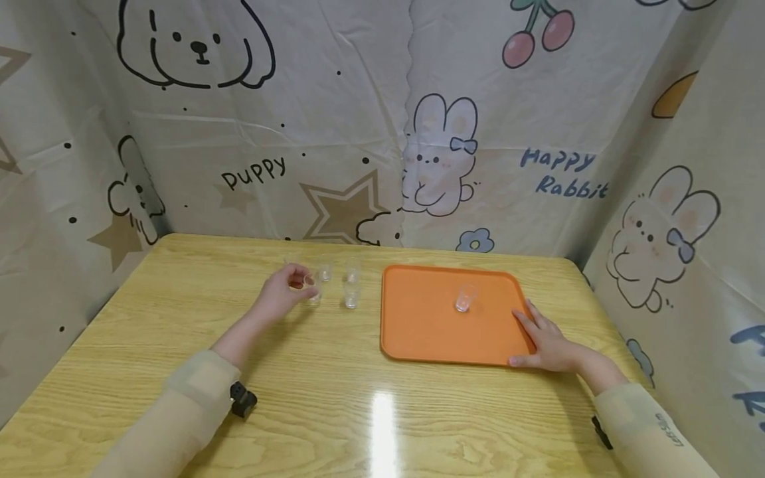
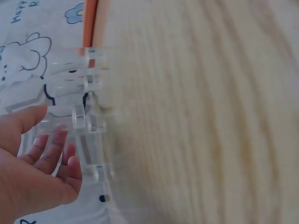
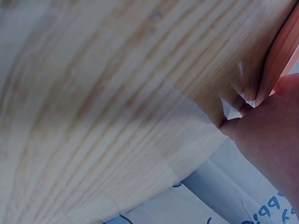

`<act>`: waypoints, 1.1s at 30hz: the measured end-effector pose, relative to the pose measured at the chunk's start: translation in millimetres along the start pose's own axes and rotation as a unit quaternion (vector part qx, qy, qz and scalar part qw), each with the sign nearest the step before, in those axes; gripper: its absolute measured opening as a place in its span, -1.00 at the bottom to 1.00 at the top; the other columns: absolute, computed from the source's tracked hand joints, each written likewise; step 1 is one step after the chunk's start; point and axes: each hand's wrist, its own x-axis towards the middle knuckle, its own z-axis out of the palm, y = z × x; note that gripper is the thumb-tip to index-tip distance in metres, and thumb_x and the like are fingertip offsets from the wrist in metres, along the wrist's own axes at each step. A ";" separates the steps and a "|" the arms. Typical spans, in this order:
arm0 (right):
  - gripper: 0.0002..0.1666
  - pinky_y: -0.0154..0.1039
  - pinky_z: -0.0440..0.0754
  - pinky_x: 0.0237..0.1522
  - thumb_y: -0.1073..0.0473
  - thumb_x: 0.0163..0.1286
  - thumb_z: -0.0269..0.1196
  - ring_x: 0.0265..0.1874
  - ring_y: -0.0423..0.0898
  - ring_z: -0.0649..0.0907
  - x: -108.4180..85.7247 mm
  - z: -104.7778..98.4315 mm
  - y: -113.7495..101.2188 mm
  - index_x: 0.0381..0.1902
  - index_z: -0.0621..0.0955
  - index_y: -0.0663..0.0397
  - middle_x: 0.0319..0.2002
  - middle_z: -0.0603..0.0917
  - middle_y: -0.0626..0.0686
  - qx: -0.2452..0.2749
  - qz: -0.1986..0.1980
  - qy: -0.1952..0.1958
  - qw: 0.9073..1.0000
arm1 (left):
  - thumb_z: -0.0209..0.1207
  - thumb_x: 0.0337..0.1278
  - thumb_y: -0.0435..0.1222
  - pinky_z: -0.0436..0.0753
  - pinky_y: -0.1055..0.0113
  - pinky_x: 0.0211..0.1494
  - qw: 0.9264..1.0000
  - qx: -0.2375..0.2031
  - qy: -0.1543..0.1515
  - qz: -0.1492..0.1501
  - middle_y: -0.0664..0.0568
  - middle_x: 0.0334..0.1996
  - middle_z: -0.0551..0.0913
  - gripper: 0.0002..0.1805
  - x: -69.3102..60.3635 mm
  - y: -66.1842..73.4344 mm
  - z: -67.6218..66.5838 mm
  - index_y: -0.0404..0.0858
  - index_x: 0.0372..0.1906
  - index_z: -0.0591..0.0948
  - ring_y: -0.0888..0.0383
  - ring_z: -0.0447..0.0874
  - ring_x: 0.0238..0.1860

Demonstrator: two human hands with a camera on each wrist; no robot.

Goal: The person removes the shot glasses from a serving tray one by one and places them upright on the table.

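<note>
My left hand (image 1: pixel 287 290) pinches a small clear shot glass (image 1: pixel 313 292) between thumb and fingers, left of the tray. In the left wrist view this held glass (image 2: pixel 63 117) has its thick base toward the tabletop. Several like glasses stand close by: a front one (image 1: pixel 351 297), one behind it (image 1: pixel 353 272), another (image 1: pixel 325 272), and one partly hidden behind the hand. An orange tray (image 1: pixel 430 338) bears a single clear shot glass (image 1: pixel 463 299). My right hand (image 1: pixel 548 344) rests at the tray's front right corner, its fingers extended along the right rim and thumb at the front edge.
The wood-grain table (image 1: pixel 311 411) carries a bright light reflection at its front middle. Behind it and at both sides hangs a pale cloth (image 1: pixel 358 99) with cartoon drawings, close to the table's back edge.
</note>
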 end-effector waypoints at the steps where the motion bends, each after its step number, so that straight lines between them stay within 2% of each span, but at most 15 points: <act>1: 0.25 0.50 -0.04 0.14 -0.23 0.08 0.37 0.28 0.57 -0.06 0.2 -0.4 -0.2 0.43 -0.01 0.32 0.42 -0.29 0.43 -0.002 0.003 -0.003 1.000 | 0.26 0.14 -0.25 0.47 0.06 0.11 1.000 0.001 -0.004 0.000 -0.16 -0.05 0.58 -0.58 0.8 -1.4 0.9 -0.34 0.05 0.46 -0.09 0.46 0.04; 6: 0.26 0.48 -0.06 0.17 -0.23 0.09 0.36 0.30 0.55 -0.09 0.7 -1.8 0.0 0.43 -0.02 0.33 0.42 -0.30 0.43 -0.007 0.013 -0.011 1.000 | 0.26 0.11 -0.30 0.46 0.06 0.12 1.000 -0.001 -0.023 0.001 -0.16 -0.05 0.58 -0.62 3.2 -2.0 6.6 -0.35 0.00 0.47 -0.09 0.46 0.04; 12: 0.23 0.51 -0.04 0.11 -0.20 0.09 0.37 0.28 0.58 -0.07 0.4 1.2 2.1 0.43 -0.01 0.33 0.41 -0.29 0.46 -0.006 -0.004 0.003 1.000 | 0.25 0.14 -0.29 0.46 0.05 0.13 0.999 0.018 -0.034 0.003 -0.15 -0.06 0.57 -0.63 5.5 -1.9 10.7 -0.33 0.01 0.47 -0.08 0.46 0.04; 20: 0.25 0.51 -0.06 0.13 -0.24 0.10 0.35 0.28 0.58 -0.08 0.4 0.2 1.8 0.44 -0.03 0.33 0.42 -0.30 0.44 -0.002 0.002 -0.004 1.000 | 0.27 0.11 -0.31 0.45 0.03 0.15 0.999 0.022 -0.038 0.009 -0.20 0.02 0.54 -0.51 4.1 0.6 10.5 -0.37 0.12 0.43 -0.13 0.45 0.06; 28: 0.27 0.48 -0.09 0.18 -0.29 0.11 0.32 0.33 0.51 -0.12 4.0 5.9 11.9 0.46 -0.07 0.28 0.44 -0.36 0.36 -0.004 0.014 -0.010 1.000 | 0.27 0.14 -0.22 0.40 -0.03 0.21 0.998 0.045 -0.036 0.011 -0.16 0.18 0.45 -0.35 0.0 21.9 3.0 -0.30 0.30 0.31 -0.14 0.34 0.20; 33: 0.26 0.48 -0.06 0.17 -0.23 0.10 0.35 0.31 0.54 -0.09 2.1 1.7 4.5 0.44 -0.05 0.34 0.43 -0.32 0.41 -0.006 0.009 -0.010 1.000 | 0.27 0.13 -0.16 0.38 -0.04 0.23 0.998 0.059 -0.031 0.022 -0.16 0.20 0.43 -0.34 -1.5 37.8 0.8 -0.29 0.30 0.32 -0.15 0.32 0.24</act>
